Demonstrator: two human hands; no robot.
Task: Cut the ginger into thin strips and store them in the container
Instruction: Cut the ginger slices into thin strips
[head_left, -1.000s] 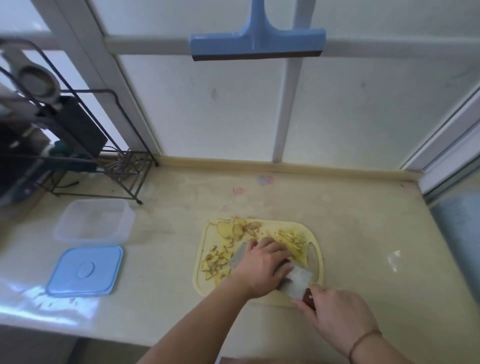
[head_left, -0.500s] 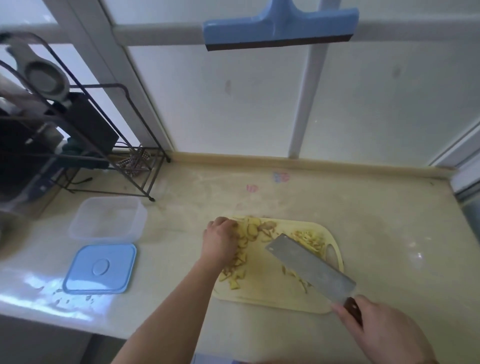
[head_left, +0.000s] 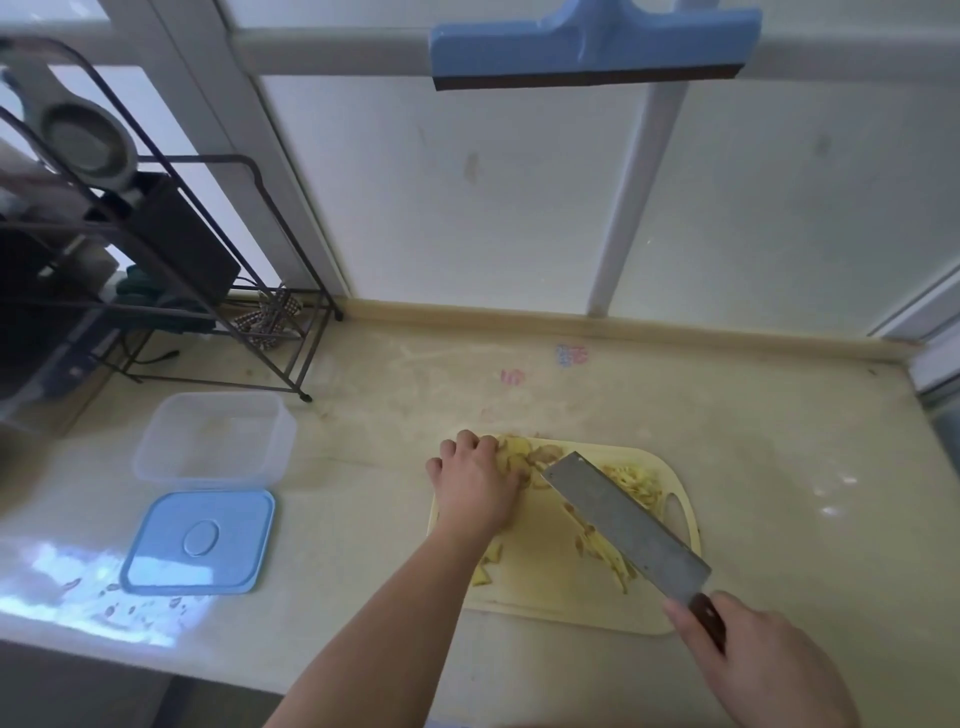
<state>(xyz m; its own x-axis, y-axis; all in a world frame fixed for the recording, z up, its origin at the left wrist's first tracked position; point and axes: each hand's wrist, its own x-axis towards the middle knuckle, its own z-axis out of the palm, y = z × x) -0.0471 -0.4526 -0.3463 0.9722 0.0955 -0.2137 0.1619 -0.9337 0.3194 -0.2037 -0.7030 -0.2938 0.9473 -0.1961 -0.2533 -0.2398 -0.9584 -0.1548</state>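
1. cutting is part done: a heap of thin ginger strips (head_left: 636, 480) sits at the far right of the cutting board (head_left: 545, 582), by its handle slot, with a few more strips trailing along the cleaver's edge.
2. plenty left to slice: a cluster of ginger slices (head_left: 524, 457) lies at the far left of the board, still in flat rounds, with small offcuts nearer the front edge.
3. left hand (head_left: 475, 480) is down on that cluster, knuckles up and fingers curled over the slices; by the look of it, it is gathering them into a stack, though whether anything is truly pinched is hidden under the hand.
4. right hand (head_left: 763, 665) is wrapped firmly round the dark handle of the cleaver (head_left: 623, 525), whose blade runs diagonally over the board between the two piles, seemingly lifted and not cutting.
5. storage has not begun: the clear container (head_left: 215, 436) stands open on the counter (head_left: 779, 441), well to the left of the board, and nothing shows inside it.
6. its blue lid (head_left: 200, 543) lies flat just in front of it, off the box.
7. my read: roughly mid-task, with slicing the rest, loading the strips and lidding still ahead.
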